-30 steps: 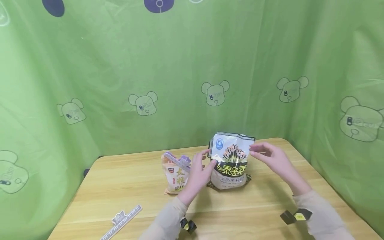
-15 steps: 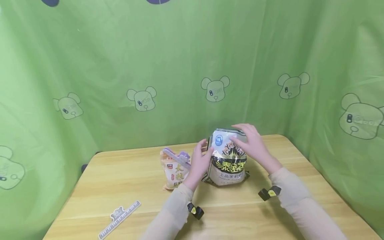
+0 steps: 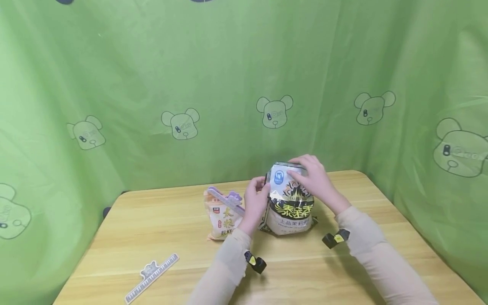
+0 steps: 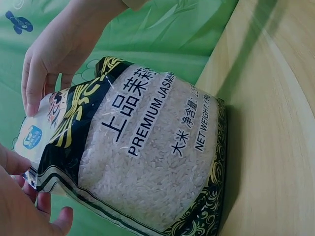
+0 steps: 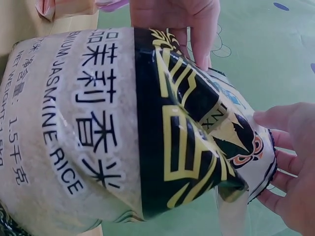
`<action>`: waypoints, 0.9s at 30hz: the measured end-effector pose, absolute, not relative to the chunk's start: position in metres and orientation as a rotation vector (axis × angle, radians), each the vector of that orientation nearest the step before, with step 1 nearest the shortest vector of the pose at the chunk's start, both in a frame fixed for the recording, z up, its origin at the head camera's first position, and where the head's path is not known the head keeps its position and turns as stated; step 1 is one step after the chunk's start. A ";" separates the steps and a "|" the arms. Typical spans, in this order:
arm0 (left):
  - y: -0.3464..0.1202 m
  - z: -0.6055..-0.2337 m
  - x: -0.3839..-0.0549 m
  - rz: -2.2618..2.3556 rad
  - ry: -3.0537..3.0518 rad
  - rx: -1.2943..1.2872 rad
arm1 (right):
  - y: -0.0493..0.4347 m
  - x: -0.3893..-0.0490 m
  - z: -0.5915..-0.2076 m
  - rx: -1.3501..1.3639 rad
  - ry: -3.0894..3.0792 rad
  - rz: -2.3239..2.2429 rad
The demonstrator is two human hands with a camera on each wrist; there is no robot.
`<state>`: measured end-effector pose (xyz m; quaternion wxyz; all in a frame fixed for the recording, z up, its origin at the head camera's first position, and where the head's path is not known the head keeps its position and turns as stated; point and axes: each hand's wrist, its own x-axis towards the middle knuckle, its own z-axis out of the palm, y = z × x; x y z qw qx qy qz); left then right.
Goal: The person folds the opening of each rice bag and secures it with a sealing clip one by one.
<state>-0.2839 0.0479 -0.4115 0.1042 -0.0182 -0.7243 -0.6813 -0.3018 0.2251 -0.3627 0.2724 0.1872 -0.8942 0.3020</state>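
Observation:
A bag of jasmine rice (image 3: 291, 212) stands upright on the table, with clear lower film showing the grains and a white, black and gold upper part. My left hand (image 3: 255, 201) pinches its upper left edge between thumb and fingers. At the top right corner, my right hand (image 3: 314, 178) grips the film, thumb in front and fingers behind. In the right wrist view the right hand (image 5: 290, 162) holds the bag's top edge, which bends inward there. The left wrist view shows the left thumb (image 4: 15, 163) on the front of the bag's side edge.
Left of the rice, a smaller orange-and-white food bag (image 3: 221, 222) stands with a purple sealing clip (image 3: 225, 201) across its top. A white ruler-like clip (image 3: 151, 277) with a piano-key pattern lies at the table's (image 3: 114, 237) front left. A green curtain (image 3: 228, 76) surrounds the table.
My right hand has moved left and up from the bag's right edge onto its top right corner, which now folds inward. My left hand stays at the left edge.

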 end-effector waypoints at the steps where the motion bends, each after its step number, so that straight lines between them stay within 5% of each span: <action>1: 0.048 -0.412 -0.284 -2.007 -2.134 -0.054 | 0.225 -0.302 -0.362 0.502 -2.405 0.811; 19: 0.046 -0.416 -0.287 -1.970 -2.063 -0.131 | 0.223 -0.304 -0.360 0.508 -2.298 0.893; 27: 0.040 -0.393 -0.263 -2.077 -2.015 -0.245 | 0.225 -0.300 -0.363 0.496 -2.280 0.966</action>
